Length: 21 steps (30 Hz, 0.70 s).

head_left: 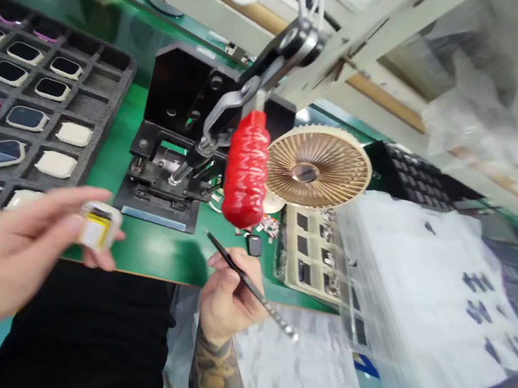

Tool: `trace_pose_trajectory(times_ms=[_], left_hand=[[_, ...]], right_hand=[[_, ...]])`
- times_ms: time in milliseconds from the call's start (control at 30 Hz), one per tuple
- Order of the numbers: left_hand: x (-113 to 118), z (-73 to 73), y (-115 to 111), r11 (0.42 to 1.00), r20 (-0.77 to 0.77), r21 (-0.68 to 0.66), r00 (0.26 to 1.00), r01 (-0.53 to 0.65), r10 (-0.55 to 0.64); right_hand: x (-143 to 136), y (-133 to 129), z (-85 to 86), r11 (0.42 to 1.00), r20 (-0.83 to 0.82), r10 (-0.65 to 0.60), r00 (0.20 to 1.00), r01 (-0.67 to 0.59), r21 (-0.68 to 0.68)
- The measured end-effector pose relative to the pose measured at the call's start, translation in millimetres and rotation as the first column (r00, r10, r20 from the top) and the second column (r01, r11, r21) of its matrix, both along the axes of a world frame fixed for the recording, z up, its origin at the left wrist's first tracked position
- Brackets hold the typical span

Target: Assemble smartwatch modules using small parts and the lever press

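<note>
Between the thumb and fingers of my left hand [33,241] is a small open watch case [99,226], pale-rimmed, with a yellow-edged part inside. The hand is over the front edge of the green bench, beside a foam tray. My right hand [231,296] grips a pair of black tweezers [250,284], their tip pointing up and left over the mat. A dark square watch piece [254,245] lies just beyond that hand. Behind both hands stands a black toggle-clamp fixture [165,184] with a red handle [247,172].
A dark foam tray [122,73] with several watch cases is at left. A gold fan [318,168] stands behind a cream parts box [286,252]. White sheets [426,270] with small dark parts lie at right. A metal shelf frame [247,31] crosses above the bench.
</note>
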<state>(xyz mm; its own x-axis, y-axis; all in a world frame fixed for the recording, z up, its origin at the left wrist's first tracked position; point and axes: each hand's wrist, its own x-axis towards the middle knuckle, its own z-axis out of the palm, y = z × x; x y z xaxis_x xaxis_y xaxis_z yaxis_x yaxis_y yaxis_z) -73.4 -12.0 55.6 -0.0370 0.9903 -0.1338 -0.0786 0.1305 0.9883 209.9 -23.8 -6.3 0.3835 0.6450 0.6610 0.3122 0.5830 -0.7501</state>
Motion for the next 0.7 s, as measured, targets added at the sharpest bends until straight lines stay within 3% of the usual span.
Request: trace_pose_trajectory(times_ms=[67,167,300,400,700], left_hand=[[36.6,-15.8,-8.2,0.989,0.193,0.008,0.97,0.15,-0.148],[64.6,-39.4,8.0,0.98,0.218,0.07,0.956,0.185,-0.196],[65.7,-53.8,19.3,0.975,0.12,0.07,0.969,0.21,-0.217],[62.6,-54.0,13.7,0.968,0.031,0.095,0.971,0.233,-0.237],[62.7,-58.6,10.9,0.969,-0.036,0.117,0.976,0.218,-0.216]], right_hand=[[-23.0,5.1,-3.0,0.998,-0.104,-0.02,0.994,0.027,0.061],[-44.0,4.6,-6.2,0.999,-0.204,0.032,0.978,-0.039,-0.032],[-50.6,-3.2,-15.4,0.983,-0.173,0.128,0.977,-0.148,-0.108],[-50.0,-5.3,-21.0,0.981,-0.12,0.128,0.984,-0.143,-0.13],[-52.9,-1.9,-17.6,0.965,-0.11,0.178,0.978,-0.195,-0.173]])
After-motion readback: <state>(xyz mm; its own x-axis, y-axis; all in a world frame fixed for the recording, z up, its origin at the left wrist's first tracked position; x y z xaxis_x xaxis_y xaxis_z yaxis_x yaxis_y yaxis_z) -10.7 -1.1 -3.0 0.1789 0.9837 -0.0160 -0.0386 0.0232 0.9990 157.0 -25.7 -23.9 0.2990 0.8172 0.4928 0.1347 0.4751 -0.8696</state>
